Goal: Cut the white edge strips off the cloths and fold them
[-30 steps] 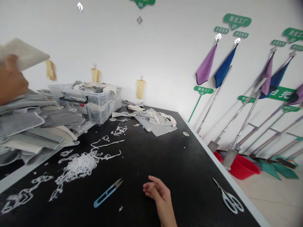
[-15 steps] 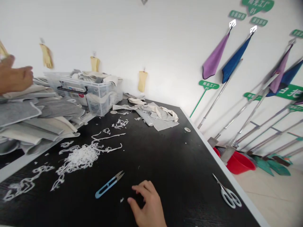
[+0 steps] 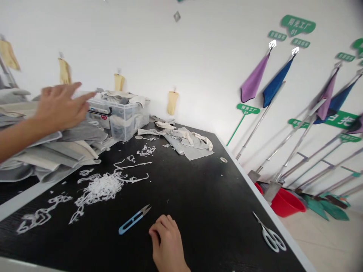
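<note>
My left hand (image 3: 61,107) is raised over the stacked grey and cream cloth pieces (image 3: 65,151) at the left. Its fingers are stretched out and nothing is in them. On the black table (image 3: 198,200), my right hand (image 3: 167,241) rests with fingers curled and the thumb close to the index finger. Whatever lies between those fingertips is hidden. Just left of it lie blue thread snips (image 3: 134,220), blades pointing away. Farther left is a tangled heap of white thread trimmings (image 3: 104,187).
A clear plastic bin (image 3: 124,121) full of cloth stands behind the pile. Crumpled cloth pieces (image 3: 193,145) lie at the table's far end. Scissors (image 3: 269,234) rest near the right edge. Beyond that edge are a red basin (image 3: 287,202) and long-handled tools against the wall.
My left hand has moved right in the view, over the cloth pile. My right hand has drawn its thumb and fingers together; a white scrap beside it is out of sight. The view has shifted slightly.
</note>
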Tool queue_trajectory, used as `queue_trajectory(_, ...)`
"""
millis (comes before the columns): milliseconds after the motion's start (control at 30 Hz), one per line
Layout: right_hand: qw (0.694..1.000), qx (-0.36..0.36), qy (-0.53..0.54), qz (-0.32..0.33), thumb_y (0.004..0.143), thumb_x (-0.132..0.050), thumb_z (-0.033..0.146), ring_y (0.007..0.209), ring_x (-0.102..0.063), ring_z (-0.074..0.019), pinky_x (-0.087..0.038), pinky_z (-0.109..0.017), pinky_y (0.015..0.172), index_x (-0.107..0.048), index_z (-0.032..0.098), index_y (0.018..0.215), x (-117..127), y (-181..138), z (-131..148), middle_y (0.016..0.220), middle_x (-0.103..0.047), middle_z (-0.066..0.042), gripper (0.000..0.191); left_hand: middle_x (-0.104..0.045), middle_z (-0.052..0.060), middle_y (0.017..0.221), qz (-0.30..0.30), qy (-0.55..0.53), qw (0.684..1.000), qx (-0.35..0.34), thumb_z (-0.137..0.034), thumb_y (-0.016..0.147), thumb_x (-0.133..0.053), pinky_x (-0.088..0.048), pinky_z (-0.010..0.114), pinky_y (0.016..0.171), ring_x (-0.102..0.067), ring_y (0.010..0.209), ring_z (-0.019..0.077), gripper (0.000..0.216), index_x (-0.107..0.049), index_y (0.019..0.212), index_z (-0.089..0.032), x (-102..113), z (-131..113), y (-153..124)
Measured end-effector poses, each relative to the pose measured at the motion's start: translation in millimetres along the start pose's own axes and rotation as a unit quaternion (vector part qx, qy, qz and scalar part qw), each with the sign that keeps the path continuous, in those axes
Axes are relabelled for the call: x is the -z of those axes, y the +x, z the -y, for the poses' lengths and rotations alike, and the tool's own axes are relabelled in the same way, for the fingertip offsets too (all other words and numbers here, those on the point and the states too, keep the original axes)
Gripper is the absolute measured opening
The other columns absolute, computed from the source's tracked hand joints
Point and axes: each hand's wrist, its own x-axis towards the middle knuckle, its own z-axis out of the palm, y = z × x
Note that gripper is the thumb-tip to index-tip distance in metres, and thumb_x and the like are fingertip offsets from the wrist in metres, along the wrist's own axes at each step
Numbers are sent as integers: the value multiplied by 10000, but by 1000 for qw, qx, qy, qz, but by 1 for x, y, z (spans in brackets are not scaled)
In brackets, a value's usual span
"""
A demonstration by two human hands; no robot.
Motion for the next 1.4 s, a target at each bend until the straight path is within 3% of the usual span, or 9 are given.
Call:
queue_trajectory(167,997,49,36,-54,889,-510,78,808,-570,-180,-447,-306,772,-614,207,816,22,47,27,830,-643,-24,182,-326,53,1527,53,-98,991,-79,-301,981,-420,-305,537,1060,-364,1333,309,397,-524,1362,-256,-2,-71,-54)
queue_trajectory(267,993,102,24,-52,868,-541,83,835,-583,-184,-453,-292,767,-648,201,817,18,99,41,844,-668,-32,167,-392,36,1497,33,-183,982,-38,-272,932,-496,-357,485,1059,-453,1273,287,418,-536,1347,-299,20,-114,-100)
queue_trajectory(467,989,131,59,17,867,-575,165,800,-654,-170,-490,-275,791,-725,178,841,-55,212,61,872,-737,-50,152,-601,2,1255,-33,-319,923,213,-264,934,-470,-391,404,1070,-570,1151,224,313,-614,1203,-334,67,-145,-186)
queue_trajectory(600,971,176,91,132,797,-598,55,775,-698,-131,-510,-205,749,-750,186,911,-112,241,75,852,-768,-13,230,-605,-6,1237,37,-306,925,224,-314,935,-473,-429,381,1033,-586,1128,218,290,-619,1183,-346,67,-147,-226)
queue_trajectory(700,944,233,93,216,743,-510,-72,857,-713,-122,-507,-191,806,-735,173,1032,-126,240,77,875,-780,-12,441,-597,-3,1259,85,-304,922,223,-354,935,-473,-458,395,1015,-597,1118,224,292,-614,1190,-354,60,-143,-248)
queue_trajectory(867,951,243,116,151,887,-549,164,1008,-688,-144,-489,-247,922,-722,201,1060,-81,228,68,1062,-752,-18,248,-603,-9,1264,112,-314,908,253,-398,914,-467,-489,440,1006,-590,1145,259,317,-602,1200,-418,54,-138,-271)
queue_trajectory(1000,977,162,104,88,966,-450,329,874,-718,-167,-535,-283,831,-711,188,1064,-15,217,43,783,-766,-19,312,-603,-26,1268,128,-331,898,259,-396,900,-474,-494,460,1014,-583,1162,271,334,-584,1208,-463,57,-144,-280)
queue_trajectory(1167,986,154,48,45,898,-469,175,1152,-626,-198,-460,-390,1027,-634,234,1236,53,176,-25,1223,-684,-51,381,-603,-36,1277,107,-360,888,264,-351,888,-492,-523,441,995,-592,1163,269,361,-581,1221,-460,56,-158,-281)
queue_trajectory(1400,999,34,11,-40,873,-501,204,1037,-682,-246,-530,-440,951,-727,217,1064,88,93,-114,1080,-738,-80,297,-698,-76,1113,59,-406,882,230,-260,749,-577,-622,427,835,-679,1008,311,499,-638,1135,-570,50,-185,-250)
